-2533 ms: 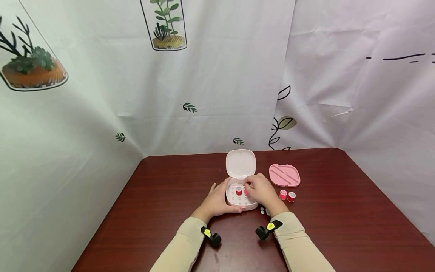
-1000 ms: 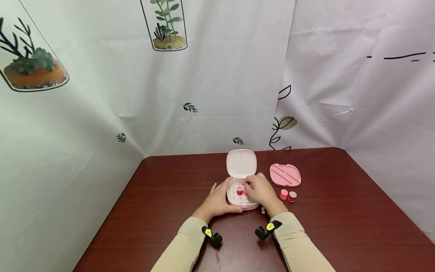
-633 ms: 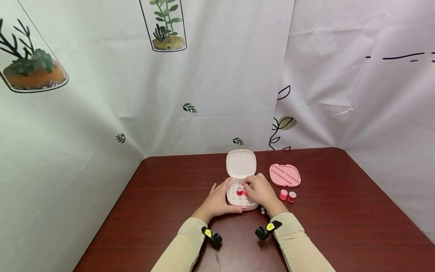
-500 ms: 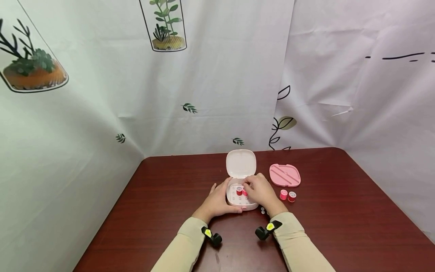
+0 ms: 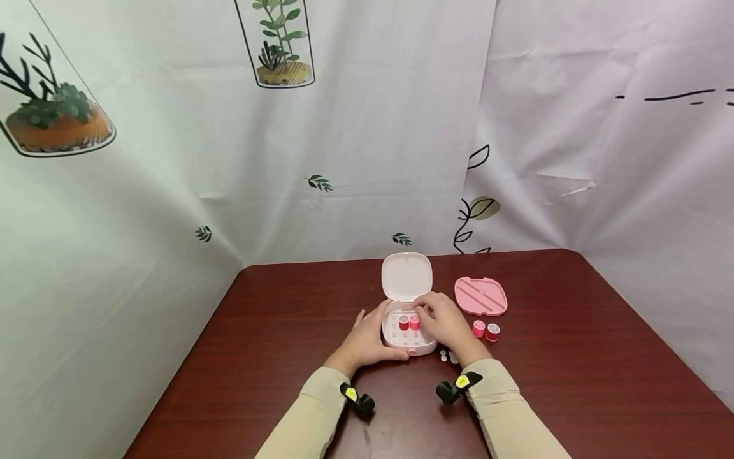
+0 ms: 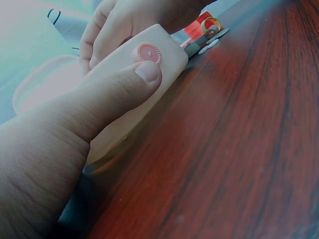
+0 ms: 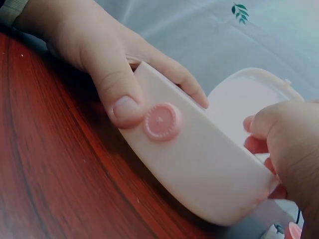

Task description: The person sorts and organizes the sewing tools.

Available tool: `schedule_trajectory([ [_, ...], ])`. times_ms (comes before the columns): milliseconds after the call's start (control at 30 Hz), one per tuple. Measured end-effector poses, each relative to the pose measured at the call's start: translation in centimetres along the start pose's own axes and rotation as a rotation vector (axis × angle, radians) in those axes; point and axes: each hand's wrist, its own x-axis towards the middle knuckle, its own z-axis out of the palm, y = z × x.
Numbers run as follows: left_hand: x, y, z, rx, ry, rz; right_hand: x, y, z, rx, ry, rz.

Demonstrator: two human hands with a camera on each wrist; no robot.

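Note:
A pale pink sewing box (image 5: 427, 347) stands on the table with its white lid (image 5: 406, 276) raised. Inside, a dark red thread spool (image 5: 404, 323) and a pink thread spool (image 5: 415, 323) sit side by side on a tray of small pegs. My left hand (image 5: 365, 341) grips the box from the left, its thumb along the front beside the round pink button (image 7: 162, 122). Over the box's right rear part hovers my right hand (image 5: 447, 320), fingers loosely bent. Nothing shows between its fingertips, which are just behind and right of the pink spool.
A pink slotted tray (image 5: 480, 296) lies at the back right of the table. In front of it stand a pink spool (image 5: 478, 328) and a red spool (image 5: 492, 331). Small white pieces (image 5: 443, 356) lie beside the box's right front corner. A printed curtain hangs behind the table.
My right hand has let go of the pink spool and shifted slightly right, leaving the spool in full view. The left hand and the box have stayed put.

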Motion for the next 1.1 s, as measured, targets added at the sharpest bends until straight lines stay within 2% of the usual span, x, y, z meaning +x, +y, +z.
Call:
schedule_trajectory([
  [200, 0.0, 0.0, 0.0, -0.016, 0.012, 0.017, -0.5, 0.7, -0.6, 0.026, 0.136, -0.043],
  [467, 0.0, -0.2, 0.1, -0.008, 0.020, 0.024, -0.9, 2.0, -1.7, -0.042, 0.321, -0.107],
  [667, 0.0, -0.1, 0.1, -0.005, 0.016, 0.016, -1.3, 4.1, -2.8, -0.071, 0.431, -0.119],
  [800, 0.0, 0.0, 0.1, -0.003, 0.013, 0.013, -1.8, 5.5, -3.9, -0.041, 0.496, -0.129],
  [1000, 0.1, -0.2, 0.0, 0.010, 0.016, 0.010, -2.7, 6.3, -5.5, 0.031, 0.541, -0.070],
  [1100, 0.1, -0.3, 0.1, 0.001, 0.014, 0.008, -3.1, 6.7, -6.1, 0.027, 0.554, -0.018],
])
